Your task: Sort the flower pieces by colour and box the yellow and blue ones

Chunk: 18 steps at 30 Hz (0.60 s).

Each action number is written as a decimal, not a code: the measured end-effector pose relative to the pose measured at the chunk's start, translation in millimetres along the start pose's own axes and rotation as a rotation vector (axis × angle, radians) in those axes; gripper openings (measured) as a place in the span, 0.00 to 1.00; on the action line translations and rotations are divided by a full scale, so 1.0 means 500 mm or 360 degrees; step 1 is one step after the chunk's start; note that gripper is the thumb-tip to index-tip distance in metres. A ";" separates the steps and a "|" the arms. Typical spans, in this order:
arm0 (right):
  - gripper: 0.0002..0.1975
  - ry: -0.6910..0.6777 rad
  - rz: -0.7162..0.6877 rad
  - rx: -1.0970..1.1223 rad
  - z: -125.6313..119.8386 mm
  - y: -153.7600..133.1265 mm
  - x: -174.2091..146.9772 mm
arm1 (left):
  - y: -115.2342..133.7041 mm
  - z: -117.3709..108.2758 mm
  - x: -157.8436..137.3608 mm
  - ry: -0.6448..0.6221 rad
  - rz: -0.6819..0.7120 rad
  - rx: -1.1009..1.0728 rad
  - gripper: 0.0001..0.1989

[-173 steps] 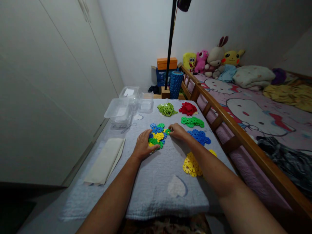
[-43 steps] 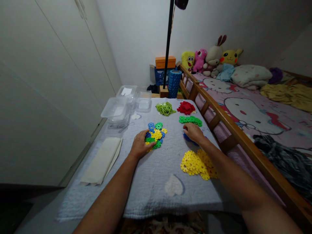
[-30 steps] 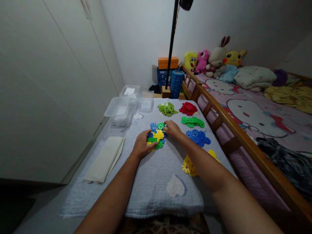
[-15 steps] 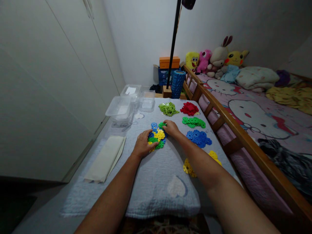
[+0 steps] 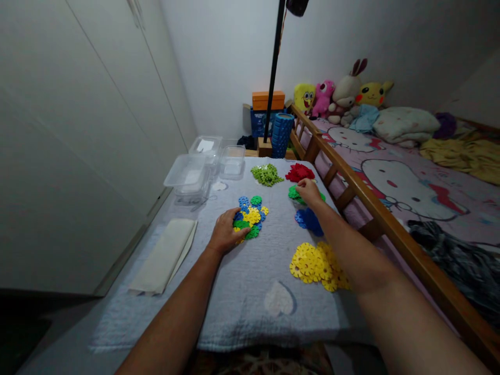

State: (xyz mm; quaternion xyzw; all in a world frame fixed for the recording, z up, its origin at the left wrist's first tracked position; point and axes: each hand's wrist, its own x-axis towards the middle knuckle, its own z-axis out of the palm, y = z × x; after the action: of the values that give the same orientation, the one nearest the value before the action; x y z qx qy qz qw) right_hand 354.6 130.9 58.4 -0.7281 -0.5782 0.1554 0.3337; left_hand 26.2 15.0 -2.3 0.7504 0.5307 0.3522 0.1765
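Note:
My left hand curls around the left side of a mixed cluster of blue, yellow and green plastic snowflake discs, its thumb over a green one. Whether these discs are joined or just heaped, I cannot tell. At the right, my right hand pinches at the pile of green snowflake discs; its fingertips partly hide the discs. Nearer me lie a pile of blue discs, partly under my right forearm, and a larger yellow pile.
Light-green pieces and red pieces lie at the far side of the cloth-covered table. Clear plastic boxes stand at the back left, a folded cream cloth nearer. A wooden bed rail borders the right side.
My right hand has left the mixed cluster and moved right to the green pile. A green disc and a small yellow one now show at the cluster's edge. My left hand stays put.

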 end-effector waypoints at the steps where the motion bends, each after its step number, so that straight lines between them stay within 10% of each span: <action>1: 0.08 0.0045 0.0025 0.0007 -0.006 0.007 0.007 | 0.000 0.000 0.000 0.0004 0.0005 0.0001 0.34; 18: 0.09 -0.0063 -0.0081 -0.0173 -0.038 0.048 0.008 | -0.006 0.002 0.001 -0.0002 0.0018 0.0011 0.34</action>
State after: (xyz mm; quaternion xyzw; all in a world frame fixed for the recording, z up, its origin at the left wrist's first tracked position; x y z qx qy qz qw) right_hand 385.0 126.5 57.0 -0.7271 -0.6105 0.1297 0.2860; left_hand 24.8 16.9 -4.8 0.7544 0.5274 0.3509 0.1721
